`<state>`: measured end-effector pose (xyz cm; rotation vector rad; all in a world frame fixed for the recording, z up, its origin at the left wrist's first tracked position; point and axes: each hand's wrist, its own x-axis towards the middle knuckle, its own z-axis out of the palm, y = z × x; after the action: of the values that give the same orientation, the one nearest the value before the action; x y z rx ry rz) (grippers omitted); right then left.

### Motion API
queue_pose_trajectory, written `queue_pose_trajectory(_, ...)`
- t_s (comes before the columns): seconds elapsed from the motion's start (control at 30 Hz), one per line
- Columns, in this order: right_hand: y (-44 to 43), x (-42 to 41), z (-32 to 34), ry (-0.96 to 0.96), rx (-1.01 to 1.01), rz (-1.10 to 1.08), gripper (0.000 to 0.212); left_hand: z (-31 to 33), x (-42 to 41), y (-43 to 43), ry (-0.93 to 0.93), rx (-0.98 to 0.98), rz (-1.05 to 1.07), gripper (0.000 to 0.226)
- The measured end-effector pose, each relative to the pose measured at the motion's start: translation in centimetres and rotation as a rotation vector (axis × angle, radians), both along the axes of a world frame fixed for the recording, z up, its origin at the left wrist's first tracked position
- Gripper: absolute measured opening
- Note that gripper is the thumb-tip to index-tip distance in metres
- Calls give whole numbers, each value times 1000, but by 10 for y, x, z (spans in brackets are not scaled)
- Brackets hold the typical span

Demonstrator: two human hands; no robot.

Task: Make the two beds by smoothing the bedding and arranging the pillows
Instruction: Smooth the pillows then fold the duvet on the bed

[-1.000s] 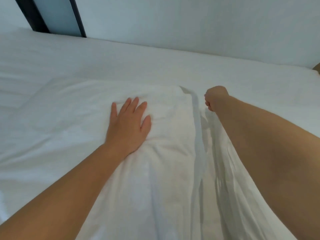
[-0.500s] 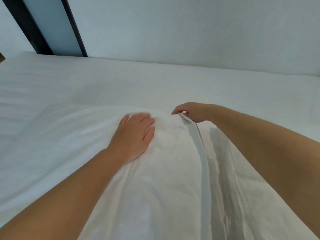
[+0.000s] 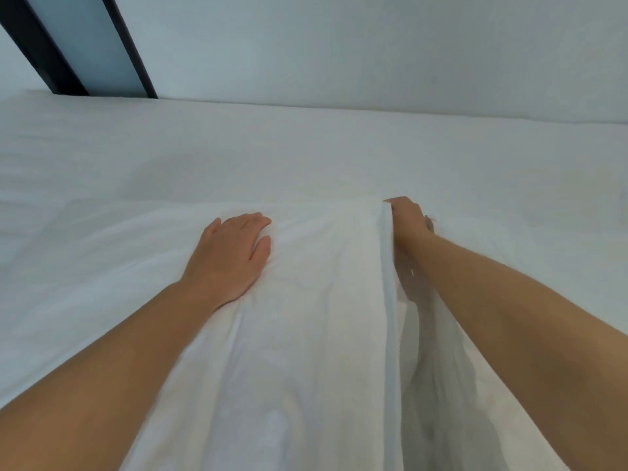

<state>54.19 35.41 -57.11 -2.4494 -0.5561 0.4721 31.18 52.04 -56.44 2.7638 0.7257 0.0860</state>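
- Bed [image 3: 306,147]: one, covered in white sheeting.
- Pillow [image 3: 306,334]: one, white, lying on the bed.
- Hemmed band [image 3: 389,300]: one, running along the pillow's open edge.
- Hands: two. One left hand [image 3: 231,253] lies flat on the pillow; one right hand [image 3: 406,219] has its fingers curled over the hemmed band.
- Forearms: two, both bare.
- Wall [image 3: 373,45]: one, pale.
- Dark bars [image 3: 131,49]: two, slanting, with one pale panel [image 3: 81,39] between them.

White pillow [image 3: 323,334] on a white-sheeted bed [image 3: 306,147]
It lies lengthwise, softly creased; its hemmed pillowcase edge [image 3: 388,294] stands lifted along the right side, with loose fabric sagging in shadow beneath.
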Motion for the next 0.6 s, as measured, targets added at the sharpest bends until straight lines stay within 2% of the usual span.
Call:
queue_pose_trajectory(0.07, -9, -10, 0, 79, 78, -60, 16, 1, -3, -8, 59, 5, 25, 49)
queue_pose_trajectory(0.13, -13, -32, 12, 192, 271, -110, 12, 8, -7, -21, 100, -41, 35, 52)
queue_pose_trajectory(0.23, -23, -69, 45, 265, 406, -281, 24, 18, -22, -45, 69, -139, 24, 54)
queue_pose_trajectory(0.3, -37, -92, 63, 418, 425, -351, 29, 23, -41, -63, 32, -177, 19, 53)
queue_pose_trajectory(0.33, -45, -104, 69, 466, 409, -340, 45, 23, -52, -72, 14, -188, 21, 53)
queue_pose_trajectory(0.4, -65, -127, 75, 506, 337, -267, 43, 24, -74, -87, -30, -212, 39, 53)
queue_pose_trajectory(0.5, -100, -166, 77, 606, 248, -191, 26, 23, -103, -105, -86, -250, 52, 55)
queue_pose_trajectory(0.6, -130, -190, 80, 638, 352, -289, 21, 21, -126, -120, -129, -224, 51, 68)
